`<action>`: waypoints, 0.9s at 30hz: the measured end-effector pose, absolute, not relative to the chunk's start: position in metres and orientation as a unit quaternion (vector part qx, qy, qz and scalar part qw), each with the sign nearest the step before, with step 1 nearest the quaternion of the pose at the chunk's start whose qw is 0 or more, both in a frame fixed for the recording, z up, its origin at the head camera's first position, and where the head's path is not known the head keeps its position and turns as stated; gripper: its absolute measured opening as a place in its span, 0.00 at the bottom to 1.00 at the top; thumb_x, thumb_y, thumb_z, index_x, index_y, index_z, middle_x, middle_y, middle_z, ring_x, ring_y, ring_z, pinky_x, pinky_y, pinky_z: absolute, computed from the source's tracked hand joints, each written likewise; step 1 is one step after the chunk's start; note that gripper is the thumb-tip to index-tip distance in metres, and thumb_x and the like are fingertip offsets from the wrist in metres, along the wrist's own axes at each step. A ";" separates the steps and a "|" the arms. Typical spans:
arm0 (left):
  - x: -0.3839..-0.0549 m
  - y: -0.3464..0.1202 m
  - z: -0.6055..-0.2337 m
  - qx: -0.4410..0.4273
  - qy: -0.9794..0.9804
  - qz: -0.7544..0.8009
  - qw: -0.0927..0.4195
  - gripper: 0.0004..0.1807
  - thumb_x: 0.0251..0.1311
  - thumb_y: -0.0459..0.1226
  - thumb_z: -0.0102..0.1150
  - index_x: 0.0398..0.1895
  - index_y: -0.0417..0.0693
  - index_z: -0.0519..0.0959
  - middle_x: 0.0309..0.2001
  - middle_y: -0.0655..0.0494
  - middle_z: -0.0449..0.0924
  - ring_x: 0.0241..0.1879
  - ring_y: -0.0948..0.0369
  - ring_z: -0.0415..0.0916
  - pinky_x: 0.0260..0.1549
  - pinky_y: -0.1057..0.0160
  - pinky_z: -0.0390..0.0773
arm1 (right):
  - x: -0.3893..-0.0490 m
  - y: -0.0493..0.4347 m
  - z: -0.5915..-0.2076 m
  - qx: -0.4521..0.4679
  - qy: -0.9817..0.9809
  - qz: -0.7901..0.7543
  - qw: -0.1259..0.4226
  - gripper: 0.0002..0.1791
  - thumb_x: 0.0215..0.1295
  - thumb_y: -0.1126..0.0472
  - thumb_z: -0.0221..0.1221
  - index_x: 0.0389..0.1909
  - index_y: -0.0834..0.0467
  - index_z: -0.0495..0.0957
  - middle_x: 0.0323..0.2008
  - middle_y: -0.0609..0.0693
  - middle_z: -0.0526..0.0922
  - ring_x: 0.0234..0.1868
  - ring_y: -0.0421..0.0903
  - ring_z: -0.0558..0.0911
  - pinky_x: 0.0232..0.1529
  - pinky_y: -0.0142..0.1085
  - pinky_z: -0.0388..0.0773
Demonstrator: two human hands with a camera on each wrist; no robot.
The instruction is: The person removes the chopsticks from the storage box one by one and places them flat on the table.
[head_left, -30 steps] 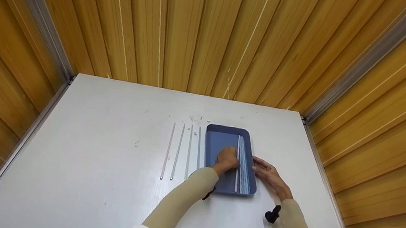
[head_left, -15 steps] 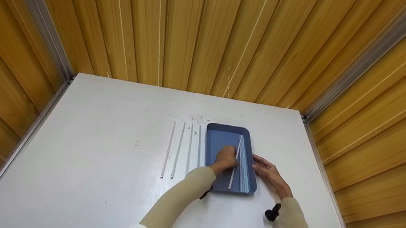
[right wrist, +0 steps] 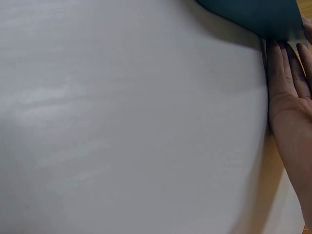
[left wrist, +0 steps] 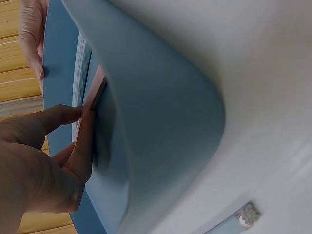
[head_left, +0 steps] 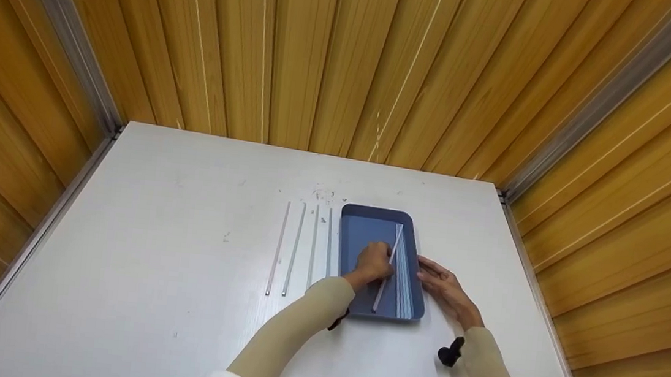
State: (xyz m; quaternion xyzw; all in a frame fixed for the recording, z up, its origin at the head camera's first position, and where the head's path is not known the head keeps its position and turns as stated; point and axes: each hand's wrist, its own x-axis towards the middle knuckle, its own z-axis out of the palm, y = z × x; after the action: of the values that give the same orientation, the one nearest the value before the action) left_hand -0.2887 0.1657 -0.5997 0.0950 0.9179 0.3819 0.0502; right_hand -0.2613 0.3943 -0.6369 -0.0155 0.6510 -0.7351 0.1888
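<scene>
A blue rectangular tray (head_left: pixel 373 212) lies on the white table, and my left hand (head_left: pixel 373 260) reaches down into it. Between thumb and fingers that hand pinches a long, thin pinkish stick (head_left: pixel 378 296), also visible in the left wrist view as a pinkish stick (left wrist: pixel 96 84). The stick slants, its near end away from a bunch of light-blue sticks (head_left: pixel 405 287) along the tray's right wall. Outside that wall, my right hand (head_left: pixel 447 290) touches the tray with straight fingers, as the right hand (right wrist: pixel 291 105) shows in its wrist view.
Left of the tray, several thin sticks (head_left: pixel 294 249) lie on the table in a spaced, nearly parallel row, one partly hidden by my left sleeve (head_left: pixel 297 332). Yellow wood-look panels (head_left: pixel 299 55) stand behind and beside the white table (head_left: pixel 153 226).
The pinkish stick lay straight beside the bunch; its near end has swung left, so it now slants. My left hand has shifted very slightly left with it. The right hand stays put.
</scene>
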 end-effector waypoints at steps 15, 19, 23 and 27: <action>-0.287 0.149 -0.588 0.034 0.856 0.504 0.112 0.17 0.50 0.28 0.71 0.46 0.40 0.87 0.36 0.48 0.89 0.18 0.64 0.76 0.17 0.68 0.77 | -0.260 0.398 -0.635 -0.028 0.648 -0.735 0.196 0.35 0.74 0.68 0.56 0.77 0.71 0.54 0.65 0.45 0.77 0.61 0.33 0.80 0.60 0.29 0.78; -0.285 0.144 -0.583 0.056 0.840 0.528 0.110 0.21 0.50 0.27 0.69 0.52 0.42 0.86 0.35 0.47 0.88 0.19 0.65 0.74 0.17 0.69 0.75 | -0.262 0.396 -0.632 -0.020 0.647 -0.736 0.200 0.35 0.75 0.68 0.55 0.77 0.71 0.54 0.62 0.43 0.79 0.60 0.35 0.80 0.58 0.29 0.79; -0.283 0.141 -0.575 0.079 0.822 0.555 0.103 0.23 0.51 0.24 0.67 0.53 0.42 0.86 0.33 0.44 0.89 0.18 0.67 0.73 0.16 0.70 0.76 | -0.266 0.388 -0.628 0.008 0.677 -0.712 0.187 0.33 0.76 0.63 0.55 0.76 0.69 0.57 0.62 0.44 0.80 0.58 0.34 0.81 0.58 0.30 0.79; -0.283 0.136 -0.565 0.107 0.809 0.572 0.085 0.23 0.50 0.23 0.66 0.53 0.41 0.86 0.34 0.40 0.89 0.19 0.67 0.74 0.18 0.71 0.76 | -0.271 0.378 -0.626 0.056 0.725 -0.671 0.142 0.32 0.77 0.55 0.56 0.75 0.65 0.62 0.57 0.43 0.83 0.52 0.34 0.82 0.53 0.29 0.80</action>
State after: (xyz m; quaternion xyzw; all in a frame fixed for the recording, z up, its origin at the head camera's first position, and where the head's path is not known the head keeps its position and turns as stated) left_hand -0.2826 0.1356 -0.5649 0.1066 0.8088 0.5721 0.0846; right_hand -0.2714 0.3776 -0.6258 0.0561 0.7251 -0.6715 0.1419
